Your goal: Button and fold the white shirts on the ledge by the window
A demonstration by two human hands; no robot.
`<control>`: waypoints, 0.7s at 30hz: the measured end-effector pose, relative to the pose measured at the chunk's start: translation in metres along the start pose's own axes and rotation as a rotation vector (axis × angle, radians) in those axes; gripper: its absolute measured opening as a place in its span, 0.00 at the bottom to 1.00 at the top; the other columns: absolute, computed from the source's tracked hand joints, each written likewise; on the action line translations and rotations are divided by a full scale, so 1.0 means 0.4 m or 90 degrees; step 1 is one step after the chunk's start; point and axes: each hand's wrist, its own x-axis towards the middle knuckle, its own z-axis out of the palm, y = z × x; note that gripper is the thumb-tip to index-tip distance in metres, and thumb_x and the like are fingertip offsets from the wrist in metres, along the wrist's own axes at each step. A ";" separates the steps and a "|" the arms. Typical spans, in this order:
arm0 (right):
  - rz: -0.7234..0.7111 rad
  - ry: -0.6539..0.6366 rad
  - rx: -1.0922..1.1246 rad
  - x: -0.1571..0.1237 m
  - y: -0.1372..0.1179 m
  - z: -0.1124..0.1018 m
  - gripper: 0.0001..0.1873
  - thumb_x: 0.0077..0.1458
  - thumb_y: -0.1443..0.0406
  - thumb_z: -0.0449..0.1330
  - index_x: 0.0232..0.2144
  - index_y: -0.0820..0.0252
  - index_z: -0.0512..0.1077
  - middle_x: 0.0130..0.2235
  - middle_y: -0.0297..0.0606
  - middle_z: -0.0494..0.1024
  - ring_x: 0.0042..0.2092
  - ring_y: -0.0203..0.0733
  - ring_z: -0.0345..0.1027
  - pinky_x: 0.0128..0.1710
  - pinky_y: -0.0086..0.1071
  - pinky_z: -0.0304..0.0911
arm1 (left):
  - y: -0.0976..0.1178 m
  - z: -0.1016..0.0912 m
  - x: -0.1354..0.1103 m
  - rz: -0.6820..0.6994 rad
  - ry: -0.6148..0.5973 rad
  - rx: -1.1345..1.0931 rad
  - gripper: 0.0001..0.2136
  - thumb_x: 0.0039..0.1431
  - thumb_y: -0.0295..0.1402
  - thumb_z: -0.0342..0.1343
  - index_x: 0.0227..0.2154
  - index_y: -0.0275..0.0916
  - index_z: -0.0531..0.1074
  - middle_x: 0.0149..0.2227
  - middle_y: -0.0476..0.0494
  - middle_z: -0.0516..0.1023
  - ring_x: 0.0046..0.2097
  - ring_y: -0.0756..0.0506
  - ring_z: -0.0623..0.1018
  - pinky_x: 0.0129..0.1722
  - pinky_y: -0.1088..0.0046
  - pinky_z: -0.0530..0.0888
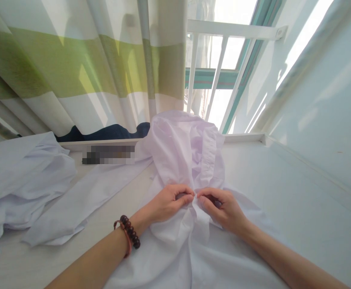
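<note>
Likely a home: striped curtain [124, 68], white railing [235, 30], window [232, 54].

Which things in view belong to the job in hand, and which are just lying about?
In the job:
- shirt, pinched at its front
- left hand and right hand, fingertips on it

Just about, apparently:
- white cloth, heaped at left
- dark cloth, below the curtain
- bracelets, only worn
</note>
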 end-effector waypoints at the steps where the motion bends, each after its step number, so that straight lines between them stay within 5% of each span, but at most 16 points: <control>1: 0.012 -0.009 0.009 0.000 0.002 0.000 0.11 0.59 0.63 0.55 0.31 0.62 0.75 0.21 0.31 0.67 0.22 0.31 0.55 0.20 0.25 0.53 | 0.000 0.001 0.000 0.004 0.000 0.004 0.10 0.61 0.35 0.51 0.34 0.35 0.75 0.29 0.50 0.73 0.31 0.50 0.68 0.32 0.76 0.66; 5: -0.012 -0.014 -0.005 -0.005 0.016 0.006 0.08 0.59 0.62 0.57 0.35 0.60 0.73 0.20 0.28 0.64 0.22 0.31 0.54 0.21 0.24 0.54 | 0.000 0.001 -0.001 0.013 -0.005 -0.004 0.10 0.62 0.35 0.50 0.33 0.36 0.74 0.28 0.51 0.71 0.31 0.51 0.67 0.32 0.77 0.65; 13: -0.176 0.083 -0.196 -0.011 0.009 0.014 0.08 0.61 0.63 0.58 0.31 0.59 0.74 0.24 0.33 0.73 0.24 0.32 0.62 0.26 0.26 0.59 | -0.004 -0.012 0.003 0.001 -0.035 -0.040 0.11 0.62 0.38 0.51 0.34 0.36 0.74 0.33 0.48 0.75 0.36 0.48 0.72 0.37 0.76 0.69; 21: -0.153 0.079 -0.171 -0.008 -0.006 0.014 0.10 0.60 0.64 0.57 0.29 0.58 0.76 0.24 0.35 0.76 0.25 0.34 0.66 0.28 0.27 0.62 | -0.005 -0.016 0.004 0.001 -0.029 -0.038 0.12 0.62 0.39 0.53 0.34 0.35 0.75 0.33 0.47 0.77 0.36 0.49 0.72 0.36 0.77 0.69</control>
